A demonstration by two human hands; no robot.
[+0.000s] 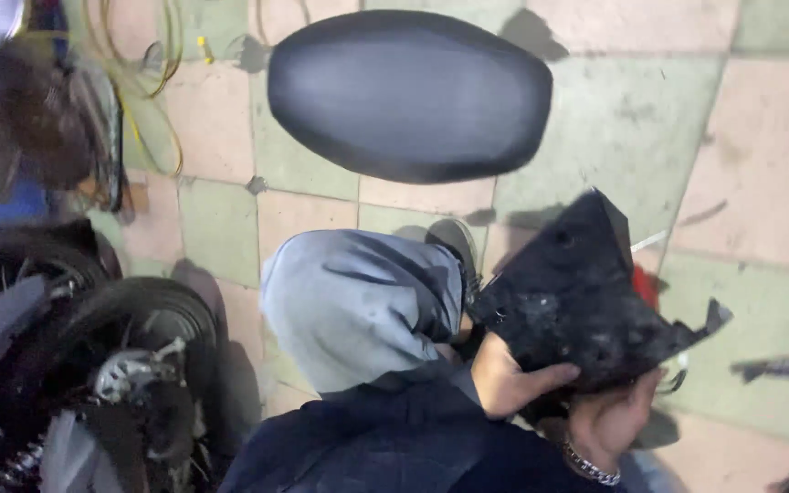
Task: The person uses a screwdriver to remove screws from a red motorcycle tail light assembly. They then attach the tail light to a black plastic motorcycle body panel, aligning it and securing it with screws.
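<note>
Now | left hand, right hand: fingers clamped on black plastic panel | black seat beyond

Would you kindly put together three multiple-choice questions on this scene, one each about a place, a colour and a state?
1. Where does the scooter seat lie?
A. On the tiled floor
B. On the wheel
C. In the person's lap

2. What colour is the plastic panel?
A. White
B. Black
C. Yellow

3. How is the panel held?
A. It lies untouched
B. By one hand only
C. By both hands

Answers:
1 A, the seat rests flat on the tiles, apart from the rear wheel.
2 B, the panel is black and dusty.
3 C, the left hand grips its lower edge and the right hand supports it from beneath.
</note>
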